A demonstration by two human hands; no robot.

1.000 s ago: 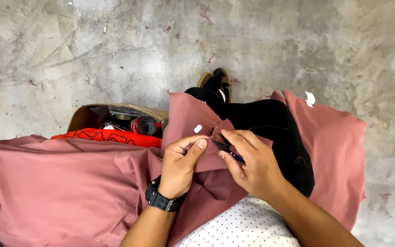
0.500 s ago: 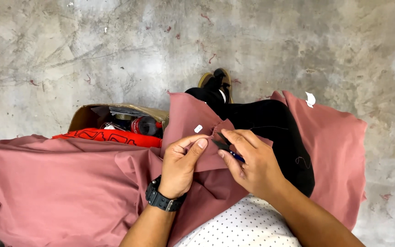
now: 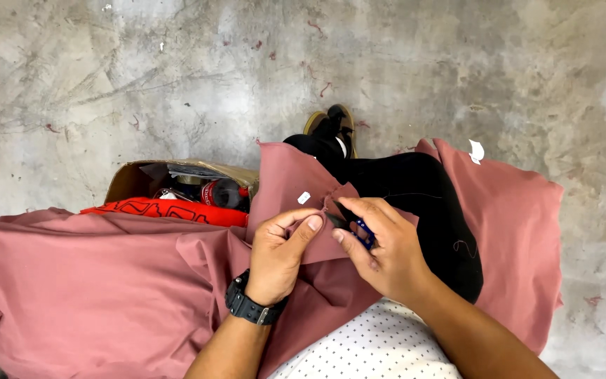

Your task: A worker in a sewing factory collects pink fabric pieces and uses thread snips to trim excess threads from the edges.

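Observation:
A large dusty-pink garment (image 3: 92,281) lies spread over my lap and black trouser leg (image 3: 415,189). My left hand (image 3: 278,253), with a black watch on its wrist, pinches a folded edge of the pink cloth between thumb and fingers. My right hand (image 3: 380,245) holds a small blue-handled cutting tool (image 3: 362,231) whose dark tip touches the cloth edge just beside my left thumb. A small white tag (image 3: 304,198) sits on the cloth above my hands.
An open cardboard box (image 3: 135,179) with a red cloth (image 3: 170,210) and dark items stands on the left, on a bare concrete floor (image 3: 177,70). My shoe (image 3: 334,126) points away. A white scrap (image 3: 476,150) lies on the cloth's right part.

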